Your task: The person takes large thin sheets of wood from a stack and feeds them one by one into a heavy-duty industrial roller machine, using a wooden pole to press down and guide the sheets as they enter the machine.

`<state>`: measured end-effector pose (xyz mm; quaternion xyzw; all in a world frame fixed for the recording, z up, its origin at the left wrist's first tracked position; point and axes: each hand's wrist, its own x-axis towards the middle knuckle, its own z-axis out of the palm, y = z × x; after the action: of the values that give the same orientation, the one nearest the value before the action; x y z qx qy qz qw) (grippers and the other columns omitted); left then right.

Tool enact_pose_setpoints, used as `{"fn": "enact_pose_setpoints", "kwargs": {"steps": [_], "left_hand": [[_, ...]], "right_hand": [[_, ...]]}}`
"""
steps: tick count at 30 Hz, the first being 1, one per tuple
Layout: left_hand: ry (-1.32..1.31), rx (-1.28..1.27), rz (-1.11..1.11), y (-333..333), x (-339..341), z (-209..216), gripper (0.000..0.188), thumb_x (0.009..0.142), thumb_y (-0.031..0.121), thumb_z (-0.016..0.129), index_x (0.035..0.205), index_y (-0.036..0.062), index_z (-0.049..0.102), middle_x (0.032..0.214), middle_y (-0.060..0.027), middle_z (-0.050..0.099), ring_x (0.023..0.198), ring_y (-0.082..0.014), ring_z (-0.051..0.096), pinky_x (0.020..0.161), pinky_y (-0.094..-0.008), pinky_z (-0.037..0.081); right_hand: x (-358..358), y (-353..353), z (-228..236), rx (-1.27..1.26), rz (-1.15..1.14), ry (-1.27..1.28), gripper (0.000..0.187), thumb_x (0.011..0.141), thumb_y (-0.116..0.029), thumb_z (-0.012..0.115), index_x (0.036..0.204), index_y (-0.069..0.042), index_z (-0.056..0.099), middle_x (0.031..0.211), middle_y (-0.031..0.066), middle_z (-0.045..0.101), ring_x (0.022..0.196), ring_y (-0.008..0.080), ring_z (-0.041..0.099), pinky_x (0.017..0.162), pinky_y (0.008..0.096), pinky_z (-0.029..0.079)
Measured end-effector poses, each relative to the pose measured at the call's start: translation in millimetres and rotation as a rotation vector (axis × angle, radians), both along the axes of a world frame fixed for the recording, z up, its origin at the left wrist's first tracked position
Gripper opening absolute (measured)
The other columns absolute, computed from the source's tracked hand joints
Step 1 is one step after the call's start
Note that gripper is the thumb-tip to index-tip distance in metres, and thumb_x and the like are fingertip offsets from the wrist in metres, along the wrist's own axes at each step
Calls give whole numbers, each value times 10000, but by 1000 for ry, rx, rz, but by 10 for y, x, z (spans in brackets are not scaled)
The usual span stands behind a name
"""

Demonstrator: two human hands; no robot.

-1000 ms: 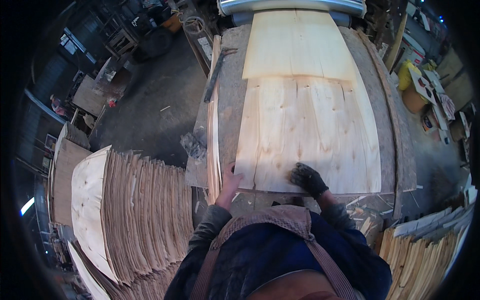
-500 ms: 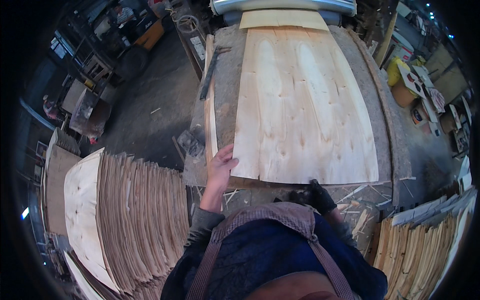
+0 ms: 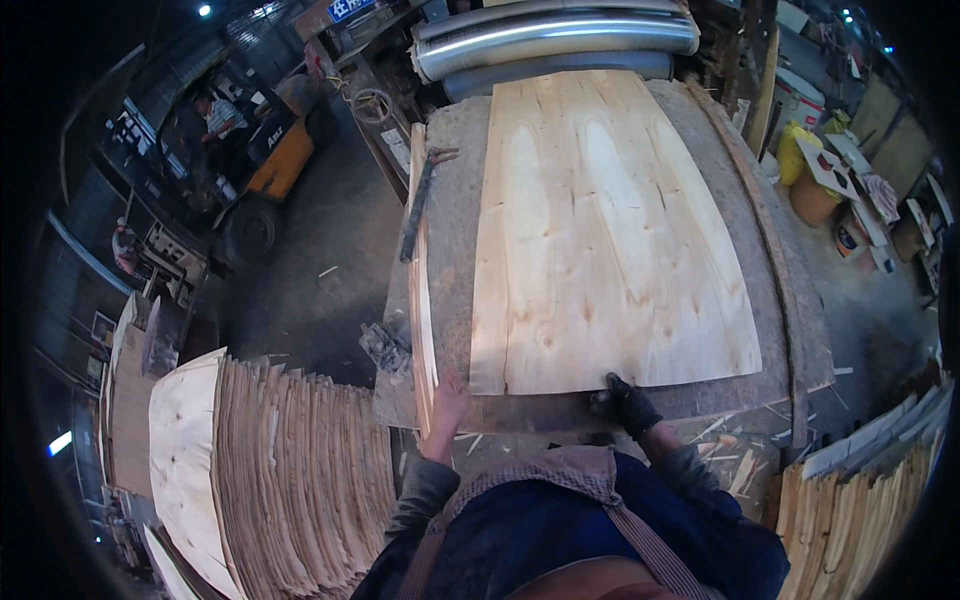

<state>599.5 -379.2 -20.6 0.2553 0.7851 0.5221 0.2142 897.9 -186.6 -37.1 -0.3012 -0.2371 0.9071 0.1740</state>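
Observation:
A large pale wood veneer sheet (image 3: 610,230) lies on the worn feed table (image 3: 455,210), its far end close to the metal rollers (image 3: 560,50). My right hand (image 3: 628,403), in a dark glove, is at the sheet's near edge, fingers closed around it. My bare left hand (image 3: 447,405) is off the sheet, just beyond its near left corner and beside narrow light wood strips (image 3: 421,300) along the table's left side. Its fingers are blurred, so their pose is unclear. Farther up those strips rests a dark-handled tool (image 3: 418,215), perhaps a hammer.
Tall veneer stacks stand at my left (image 3: 300,470) and right (image 3: 860,500). A wooden rail (image 3: 755,220) runs along the table's right side. Beyond the floor at left is an orange forklift (image 3: 275,165) with a person (image 3: 222,115) aboard. Wood scraps (image 3: 740,460) litter the floor.
My left hand has let go of the sheet's left edge and dropped toward me. The short sheet end at the rollers is gone from sight. The view has tilted up.

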Motion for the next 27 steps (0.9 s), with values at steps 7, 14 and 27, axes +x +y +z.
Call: {"fn": "enact_pose_setpoints", "kwargs": {"steps": [7,14,27], "left_hand": [[575,-319,-87,409,500,315,591,726,136,615,1260,60,373,1282,-242,359,1215,-376,316,1002,-458,255],[810,-468,-79,868,1016,-10,568,788,233,542,1307,126,337,1410,-169,182,1302,-330,163,1026,-525,125],[974,-723,-65,942,738,-446,526,891,333,374,1371,166,235,1447,-101,137,1335,-258,116,1032,-512,116]], "right_hand": [[187,-171,97,286,83,-187,253,864,-295,539,923,-51,572,725,83,611,674,187,583,657,312,476],[624,-364,238,379,209,-276,249,858,-281,533,970,-64,579,829,97,602,751,214,576,709,324,461],[1263,-1029,436,186,-48,-504,279,846,-256,523,1057,-87,594,1023,122,583,892,265,562,805,347,433]]}}
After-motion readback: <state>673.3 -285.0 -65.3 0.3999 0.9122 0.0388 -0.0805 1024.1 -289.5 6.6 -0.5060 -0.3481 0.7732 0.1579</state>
